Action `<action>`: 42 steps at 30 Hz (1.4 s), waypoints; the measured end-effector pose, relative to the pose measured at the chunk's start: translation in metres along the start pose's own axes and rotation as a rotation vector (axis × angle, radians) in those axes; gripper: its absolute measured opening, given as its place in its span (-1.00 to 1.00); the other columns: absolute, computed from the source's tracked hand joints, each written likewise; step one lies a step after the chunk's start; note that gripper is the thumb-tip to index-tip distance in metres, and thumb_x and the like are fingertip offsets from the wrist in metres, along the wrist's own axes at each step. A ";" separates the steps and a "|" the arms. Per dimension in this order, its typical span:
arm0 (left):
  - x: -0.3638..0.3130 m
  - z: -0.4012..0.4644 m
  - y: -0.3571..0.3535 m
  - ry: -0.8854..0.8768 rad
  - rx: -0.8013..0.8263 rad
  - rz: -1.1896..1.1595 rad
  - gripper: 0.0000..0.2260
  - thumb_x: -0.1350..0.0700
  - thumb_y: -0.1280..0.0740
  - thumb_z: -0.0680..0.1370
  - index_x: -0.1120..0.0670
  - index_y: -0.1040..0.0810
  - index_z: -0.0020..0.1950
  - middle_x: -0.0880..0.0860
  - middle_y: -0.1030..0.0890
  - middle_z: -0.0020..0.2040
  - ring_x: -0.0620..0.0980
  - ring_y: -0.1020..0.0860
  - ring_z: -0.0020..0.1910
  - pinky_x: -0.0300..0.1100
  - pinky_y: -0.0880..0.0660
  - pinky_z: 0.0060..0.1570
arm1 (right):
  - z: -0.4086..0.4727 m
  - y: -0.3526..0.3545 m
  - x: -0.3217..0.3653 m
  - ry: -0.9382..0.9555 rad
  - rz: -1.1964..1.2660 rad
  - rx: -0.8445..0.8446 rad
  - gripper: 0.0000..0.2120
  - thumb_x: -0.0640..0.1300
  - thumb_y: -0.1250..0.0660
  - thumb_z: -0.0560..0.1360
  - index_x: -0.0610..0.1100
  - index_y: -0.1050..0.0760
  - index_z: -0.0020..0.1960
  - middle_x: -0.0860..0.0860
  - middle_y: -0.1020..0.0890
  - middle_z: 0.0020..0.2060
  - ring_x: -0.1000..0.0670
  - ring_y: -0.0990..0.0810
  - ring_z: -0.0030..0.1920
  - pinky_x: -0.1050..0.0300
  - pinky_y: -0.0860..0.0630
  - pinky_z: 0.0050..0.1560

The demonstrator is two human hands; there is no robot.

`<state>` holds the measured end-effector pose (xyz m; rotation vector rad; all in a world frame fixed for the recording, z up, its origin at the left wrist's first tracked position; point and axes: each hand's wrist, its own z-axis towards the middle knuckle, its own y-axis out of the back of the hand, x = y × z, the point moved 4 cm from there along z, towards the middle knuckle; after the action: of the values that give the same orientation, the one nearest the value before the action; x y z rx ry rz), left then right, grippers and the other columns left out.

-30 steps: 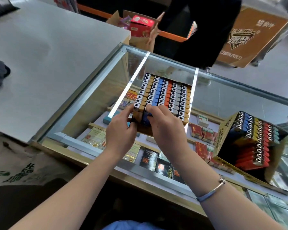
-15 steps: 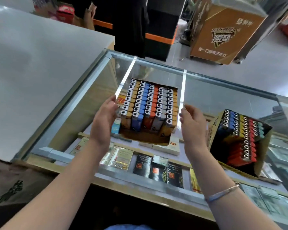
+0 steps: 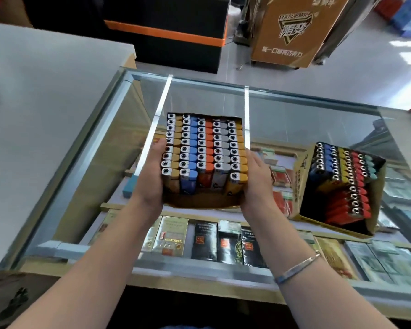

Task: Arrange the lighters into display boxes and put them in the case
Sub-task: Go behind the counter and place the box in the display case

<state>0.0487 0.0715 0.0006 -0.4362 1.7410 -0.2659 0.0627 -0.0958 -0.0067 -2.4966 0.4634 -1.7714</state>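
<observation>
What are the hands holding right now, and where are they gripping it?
Both hands hold the full display box of lighters by its sides: the left hand on its left wall, the right hand on its right wall, near the front corners.

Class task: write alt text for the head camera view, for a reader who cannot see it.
Two bare hands, left hand and right hand, hold a full display box of lighters by its sides above a glass display case. A second box of lighters rests tilted on the glass to the right.

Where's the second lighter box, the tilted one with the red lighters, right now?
In the head view the tilted display box sits on the glass counter, at right, apart from the right hand.
</observation>
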 end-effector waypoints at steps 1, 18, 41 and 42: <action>-0.001 -0.002 -0.001 -0.005 0.011 -0.001 -0.56 -0.07 -0.04 0.62 0.18 -0.48 0.29 0.20 -0.59 0.18 0.15 -0.56 0.17 -0.03 -0.51 0.09 | -0.002 -0.001 0.003 -0.013 0.032 0.005 -0.79 -0.04 -0.23 0.58 -0.07 -0.62 -0.02 0.05 -0.70 -0.24 0.05 -0.68 -0.21 0.19 -0.57 -0.35; -0.005 -0.060 -0.130 0.021 0.385 0.112 -0.77 -0.02 -0.24 0.51 -0.08 -0.69 -0.20 -0.02 -0.69 -0.18 -0.03 -0.67 -0.19 -0.26 -0.55 -0.32 | -0.115 0.108 0.049 0.165 0.406 -0.093 -0.52 -0.02 -0.37 0.39 -0.15 -0.46 0.27 -0.20 -0.63 0.09 -0.21 -0.64 0.04 -0.07 -0.61 -0.12; 0.241 -0.290 -0.471 0.412 0.923 0.258 -0.59 0.01 -0.41 0.34 0.02 -0.51 0.18 0.05 -0.70 -0.11 0.05 -0.68 -0.16 -0.19 -0.57 -0.36 | -0.333 0.527 0.022 0.291 0.551 -0.764 -0.50 0.05 -0.37 0.38 -0.11 -0.48 0.27 -0.14 -0.67 0.04 -0.15 -0.65 0.04 -0.15 -0.58 0.05; 0.252 -0.296 -0.483 0.438 0.947 0.275 -0.58 0.03 -0.40 0.36 0.02 -0.49 0.21 0.05 -0.70 -0.09 0.06 -0.68 -0.15 -0.18 -0.57 -0.35 | -0.338 0.539 0.020 0.293 0.556 -0.797 -0.51 0.05 -0.36 0.37 -0.11 -0.49 0.26 -0.13 -0.67 0.04 -0.15 -0.66 0.04 -0.15 -0.57 0.06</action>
<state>-0.2129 -0.4892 0.0375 0.5839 1.8360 -0.9767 -0.3616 -0.5699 0.0157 -2.0754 1.9833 -1.9241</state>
